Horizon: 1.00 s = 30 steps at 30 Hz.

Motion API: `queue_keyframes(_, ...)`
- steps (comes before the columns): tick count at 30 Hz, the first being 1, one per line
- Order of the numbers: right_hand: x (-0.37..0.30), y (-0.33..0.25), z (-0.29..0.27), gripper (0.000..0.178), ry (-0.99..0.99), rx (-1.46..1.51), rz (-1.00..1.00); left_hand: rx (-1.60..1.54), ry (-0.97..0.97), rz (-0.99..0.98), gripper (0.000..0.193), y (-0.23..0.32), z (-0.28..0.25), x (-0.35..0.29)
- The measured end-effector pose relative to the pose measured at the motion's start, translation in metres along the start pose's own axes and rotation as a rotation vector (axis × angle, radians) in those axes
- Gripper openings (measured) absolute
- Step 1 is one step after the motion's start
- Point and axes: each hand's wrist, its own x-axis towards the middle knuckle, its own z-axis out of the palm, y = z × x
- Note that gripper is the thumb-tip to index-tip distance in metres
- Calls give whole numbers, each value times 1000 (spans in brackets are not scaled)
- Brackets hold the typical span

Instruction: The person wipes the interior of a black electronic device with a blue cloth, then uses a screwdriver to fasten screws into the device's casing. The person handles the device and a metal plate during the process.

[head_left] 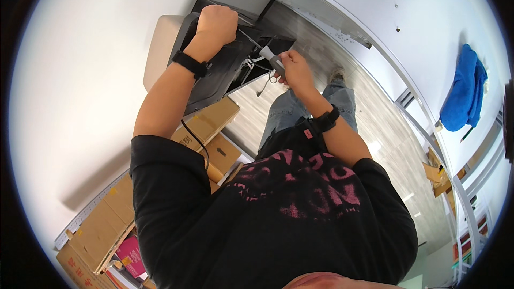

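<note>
My right hand is wrapped round the grey and white handle of a screwdriver. Its thin metal shaft points up and left, toward my left hand. That hand is closed in a fist over a black boxy housing, and what its fingers hold, if anything, is hidden. White and dark parts show inside the open side of the housing, below the shaft. A thin dark cable with a small plug end dangles just under my right hand.
A beige rounded object stands behind the housing, against the white wall. Cardboard boxes lie below it, with more boxes at the lower left. To the right runs a white tabletop bearing a blue cloth.
</note>
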Motion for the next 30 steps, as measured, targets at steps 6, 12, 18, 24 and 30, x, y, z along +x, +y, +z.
queue_keyframes(6, -12, 6, 4, 34, 204, -484, -526, 12, 13, 4, 6, 0, 0, -1)
queue_keyframes(12, 2, -12, -7, 38, -209, 13, 78, 15, 14, 1, 6, -1, 0, -1)
queue_keyframes(18, -4, -1, -4, 31, 128, -578, -468, 12, 31, 13, 6, -1, 3, 1)
queue_keyframes(24, 9, 7, 0, 34, 130, -442, -318, 1, 30, -4, 6, -2, 3, 1)
queue_keyframes(30, -4, -4, 3, 33, -27, -326, -175, 0, 31, 3, 6, 0, 1, -1)
